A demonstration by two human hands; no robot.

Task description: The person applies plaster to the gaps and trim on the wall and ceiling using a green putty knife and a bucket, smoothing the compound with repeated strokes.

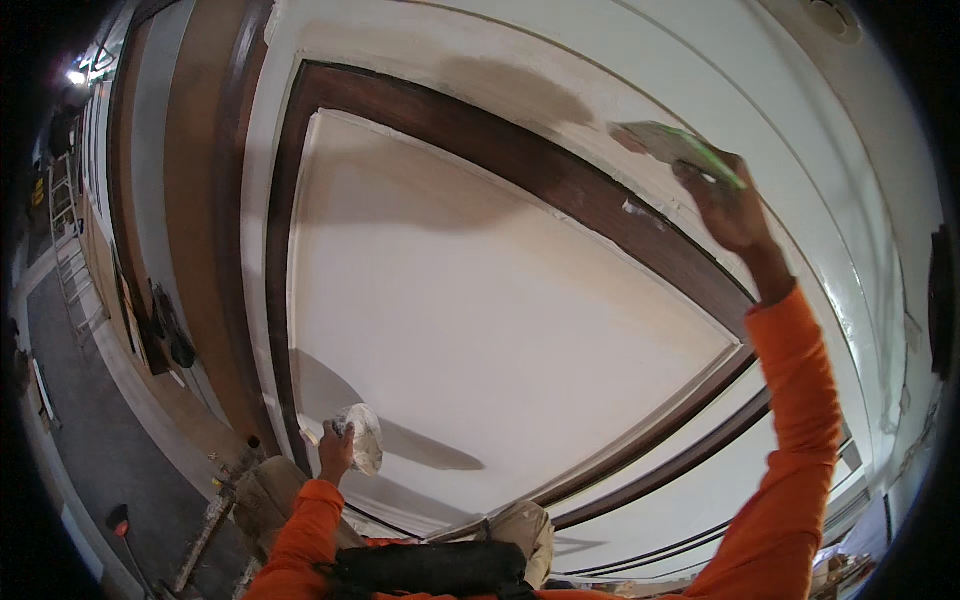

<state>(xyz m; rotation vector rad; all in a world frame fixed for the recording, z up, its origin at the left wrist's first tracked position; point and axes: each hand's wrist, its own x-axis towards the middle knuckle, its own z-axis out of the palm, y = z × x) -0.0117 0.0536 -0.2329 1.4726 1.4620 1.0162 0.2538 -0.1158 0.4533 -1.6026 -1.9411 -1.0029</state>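
High on the right, my right hand (pixel 735 215) is closed around a flat putty scraper (pixel 672 148) with a bright green edge. The scraper lies at or close to the pale wall strip (pixel 600 140) above a dark brown wooden frame (pixel 440 120); whether it touches is unclear. Low on the left, my left hand (pixel 335 452) grips a roundish thing smeared with white putty (pixel 363 440), in front of the white panel (pixel 470 310) inside the frame. What lies under the putty cannot be made out. Both sleeves are orange.
A damp-looking darker patch (pixel 520 88) or shadow marks the strip above the frame. White bits cling to the wood (pixel 635 207). Far below on the left are a grey floor (pixel 130 450), a ladder (pixel 70 235) and a rough wooden pole (pixel 205 540) near my knees.
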